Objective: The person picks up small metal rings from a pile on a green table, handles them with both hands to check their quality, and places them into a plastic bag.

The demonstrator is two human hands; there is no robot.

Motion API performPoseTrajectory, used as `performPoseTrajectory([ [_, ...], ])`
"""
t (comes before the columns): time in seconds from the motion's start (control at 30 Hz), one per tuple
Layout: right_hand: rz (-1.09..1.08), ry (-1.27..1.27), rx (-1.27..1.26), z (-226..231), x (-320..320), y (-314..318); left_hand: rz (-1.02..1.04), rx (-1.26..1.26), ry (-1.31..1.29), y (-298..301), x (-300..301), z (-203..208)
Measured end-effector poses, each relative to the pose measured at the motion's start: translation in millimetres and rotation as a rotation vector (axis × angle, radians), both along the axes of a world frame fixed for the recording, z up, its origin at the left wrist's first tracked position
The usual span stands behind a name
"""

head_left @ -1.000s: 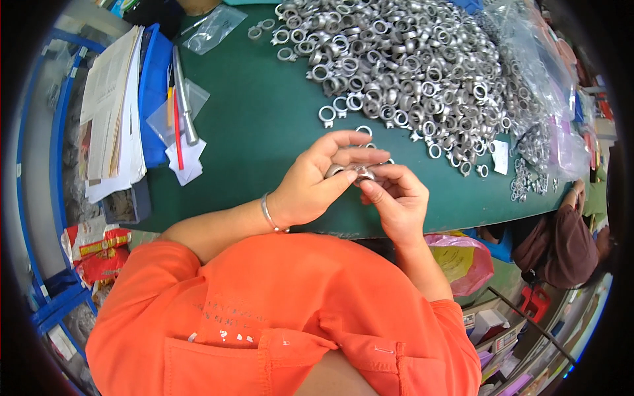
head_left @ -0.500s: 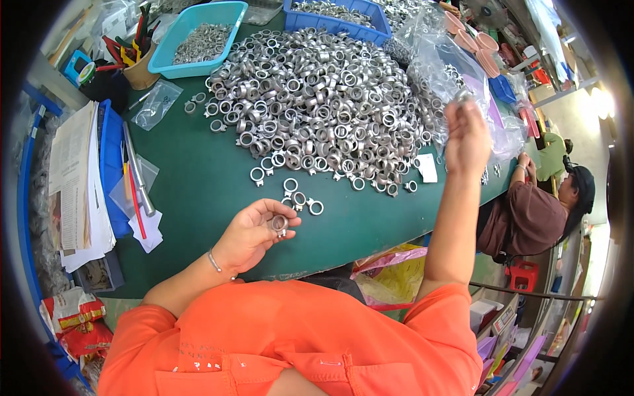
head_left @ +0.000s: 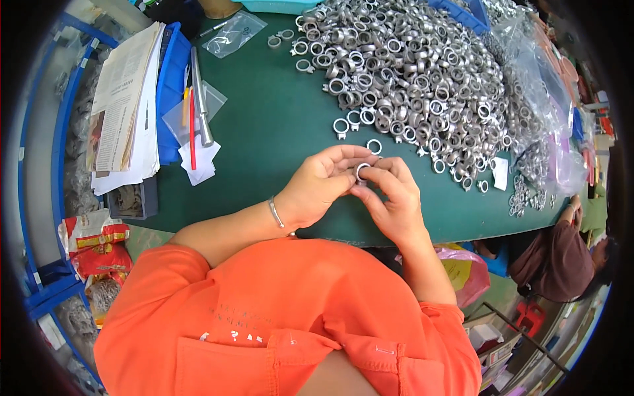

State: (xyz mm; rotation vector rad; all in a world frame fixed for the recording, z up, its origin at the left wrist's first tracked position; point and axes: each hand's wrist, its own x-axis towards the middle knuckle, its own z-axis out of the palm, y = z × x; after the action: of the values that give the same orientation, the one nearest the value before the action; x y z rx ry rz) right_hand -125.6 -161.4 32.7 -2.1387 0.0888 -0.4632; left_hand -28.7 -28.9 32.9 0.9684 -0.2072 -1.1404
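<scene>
- This is looking like a workshop.
- Metal rings (head_left: 409, 76) are lying heaped on a green table (head_left: 257, 99).
- A blue tray (head_left: 471, 22) is standing behind them.
- Another person (head_left: 557, 263) is sharing the table.

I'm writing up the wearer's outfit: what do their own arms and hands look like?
The orange sleeves are short. The left hand is ungloved, with a thin silver bangle at the wrist; the right hand is ungloved too, without a bangle.

Clock from view centre: green tabletop (head_left: 264, 99) is carrying a heap of metal rings (head_left: 409, 72) at 1. Blue tray (head_left: 170, 99) is sitting at 10, clear bag (head_left: 234, 34) lying at 11, white slip (head_left: 500, 174) at 3.
</scene>
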Motion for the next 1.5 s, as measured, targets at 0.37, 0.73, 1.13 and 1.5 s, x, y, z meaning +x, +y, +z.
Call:
performPoseTrajectory([
  [0.37, 0.077, -0.014, 0.617, -19.6, -19.2, -3.4, -0.006, 0.157, -0.147, 3.4, -1.7, 1.6],
  [0.73, -0.12, -0.034, 0.496, -5.4, -14.3, 1.3, 0.058, -0.006, -1.1, 2.0, -7.7, -6.8],
  [1.13, -0.237, 0.129, -0.32, -21.3, -29.1, -32.9, -0.153, 0.229, 0.196, 3.6, -2.6, -9.6],
  [1.5, -0.026, 0.07, 0.514, -18.7, -37.8, -4.3, -0.171, 0.237, -0.231, -3.3, -8.9, 3.3],
])
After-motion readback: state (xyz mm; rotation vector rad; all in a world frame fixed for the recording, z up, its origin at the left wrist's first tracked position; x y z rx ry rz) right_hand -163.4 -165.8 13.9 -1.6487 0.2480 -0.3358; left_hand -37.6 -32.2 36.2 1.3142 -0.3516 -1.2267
